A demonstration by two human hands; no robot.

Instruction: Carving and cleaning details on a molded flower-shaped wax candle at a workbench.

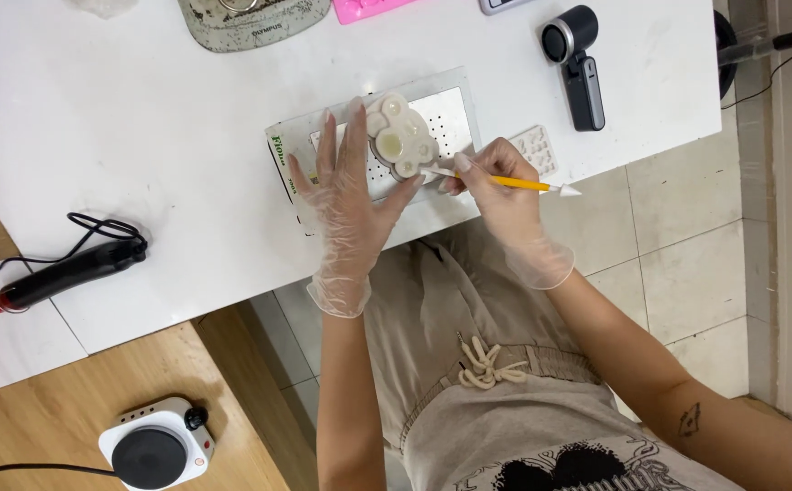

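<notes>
Mould: the cream paw-shaped mould (401,136) lies on a perforated metal plate (450,114) on the white counter (141,136).
Left hand (350,195): gloved, fingers spread flat – fingertips touching the mould's 9 o'clock side.
Right hand (500,186): gloved, pinching a yellow tool (505,182) at the mould's 4 o'clock.
Tool axis: long axis runs 9 to 3 o'clock – near tip at the mould's edge, white end pointing 3 o'clock.

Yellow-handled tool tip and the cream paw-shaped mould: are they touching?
Touching. The head view shows the yellow-handled tool, held in the right hand, with its tip meeting the lower right edge of the paw-shaped mould; no gap shows.
</notes>
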